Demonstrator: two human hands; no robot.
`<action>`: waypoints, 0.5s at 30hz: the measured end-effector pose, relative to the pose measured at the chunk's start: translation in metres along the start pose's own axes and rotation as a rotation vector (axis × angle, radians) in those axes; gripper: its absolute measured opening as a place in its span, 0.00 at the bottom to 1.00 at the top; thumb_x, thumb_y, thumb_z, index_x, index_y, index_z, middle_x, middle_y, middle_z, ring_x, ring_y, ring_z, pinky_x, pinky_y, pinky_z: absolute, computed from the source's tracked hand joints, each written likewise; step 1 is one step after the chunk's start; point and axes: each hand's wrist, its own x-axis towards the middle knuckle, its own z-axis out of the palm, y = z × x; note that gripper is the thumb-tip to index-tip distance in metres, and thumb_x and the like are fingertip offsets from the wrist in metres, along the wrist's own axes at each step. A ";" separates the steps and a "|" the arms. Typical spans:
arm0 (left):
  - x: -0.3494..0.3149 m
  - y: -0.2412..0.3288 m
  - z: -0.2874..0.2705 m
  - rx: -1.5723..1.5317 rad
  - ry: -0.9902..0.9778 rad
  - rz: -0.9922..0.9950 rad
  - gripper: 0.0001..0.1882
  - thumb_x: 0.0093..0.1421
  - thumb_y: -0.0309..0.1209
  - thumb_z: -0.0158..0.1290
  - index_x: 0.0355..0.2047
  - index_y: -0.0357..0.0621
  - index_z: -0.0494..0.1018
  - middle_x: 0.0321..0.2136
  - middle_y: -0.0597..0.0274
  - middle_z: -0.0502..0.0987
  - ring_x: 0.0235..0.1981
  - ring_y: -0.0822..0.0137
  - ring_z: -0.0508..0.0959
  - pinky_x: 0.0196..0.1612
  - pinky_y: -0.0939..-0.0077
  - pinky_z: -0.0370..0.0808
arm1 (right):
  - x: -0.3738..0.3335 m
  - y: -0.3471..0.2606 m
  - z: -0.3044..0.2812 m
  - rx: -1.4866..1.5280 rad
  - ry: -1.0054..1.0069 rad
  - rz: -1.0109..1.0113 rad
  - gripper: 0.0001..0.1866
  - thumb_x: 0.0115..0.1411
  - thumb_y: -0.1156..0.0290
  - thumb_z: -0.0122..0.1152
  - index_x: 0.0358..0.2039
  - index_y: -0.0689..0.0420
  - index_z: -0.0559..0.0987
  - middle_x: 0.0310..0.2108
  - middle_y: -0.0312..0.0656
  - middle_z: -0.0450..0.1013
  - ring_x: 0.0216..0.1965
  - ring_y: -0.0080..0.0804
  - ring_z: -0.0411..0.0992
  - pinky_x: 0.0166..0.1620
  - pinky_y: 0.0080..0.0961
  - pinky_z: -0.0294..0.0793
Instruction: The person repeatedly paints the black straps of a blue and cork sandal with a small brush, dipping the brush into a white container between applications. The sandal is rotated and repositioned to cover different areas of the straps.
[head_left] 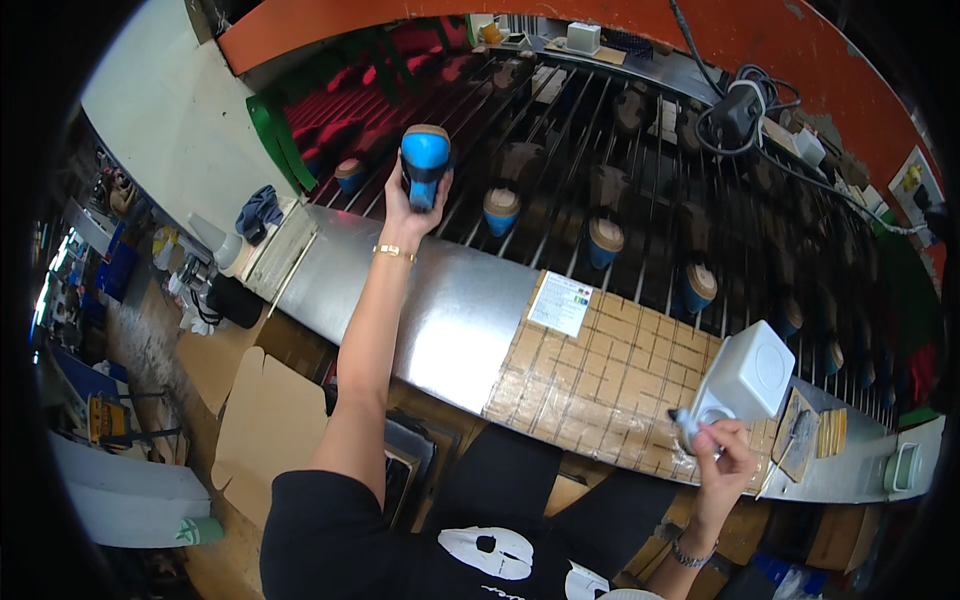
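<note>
My left hand (410, 207), its arm stretched forward over the rod conveyor, is closed around a blue shoe (427, 152) with a tan sole edge and a dark opening. My right hand (725, 455) is above the cardboard-covered ledge at the right. Its fingers pinch a small grey tool (687, 420) with a dark tip, perhaps a brush; its exact kind is unclear. Just beyond that hand is a white plastic container (762, 372) with a rounded base. Other blue shoes with tan soles, such as one shoe (502, 210) and another shoe (605, 243), sit on the conveyor.
Metal rods of the conveyor (540, 240) run beyond a steel ledge (450, 320). A printed card (560, 304) lies on gridded brown cardboard (600, 380). An orange beam (330, 30) arches overhead, and a black cable box (740, 112) sits at the far right. Cardboard (270, 430) stands below left.
</note>
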 end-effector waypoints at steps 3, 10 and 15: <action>0.079 0.041 -0.025 -0.170 0.095 -0.091 0.40 0.50 0.58 0.67 0.52 0.39 0.73 0.46 0.43 0.76 0.43 0.50 0.82 0.41 0.68 0.87 | -0.001 -0.006 0.002 -0.078 -0.014 -0.013 0.07 0.53 0.82 0.71 0.35 0.65 0.86 0.33 0.38 0.71 0.37 0.26 0.68 0.43 0.20 0.67; 0.102 0.103 -0.029 -0.179 0.705 0.078 0.48 0.51 0.65 0.63 0.63 0.47 0.64 0.61 0.43 0.67 0.62 0.43 0.68 0.62 0.42 0.71 | 0.003 -0.014 -0.003 -0.061 -0.008 0.004 0.08 0.52 0.81 0.72 0.34 0.64 0.86 0.33 0.39 0.71 0.37 0.27 0.68 0.44 0.20 0.67; 0.010 -0.039 0.063 0.868 0.443 0.413 0.44 0.60 0.64 0.49 0.70 0.52 0.60 0.69 0.52 0.61 0.67 0.40 0.60 0.64 0.40 0.55 | -0.010 -0.007 0.002 -0.025 -0.029 0.082 0.08 0.54 0.81 0.71 0.36 0.64 0.86 0.34 0.39 0.71 0.37 0.25 0.69 0.43 0.19 0.68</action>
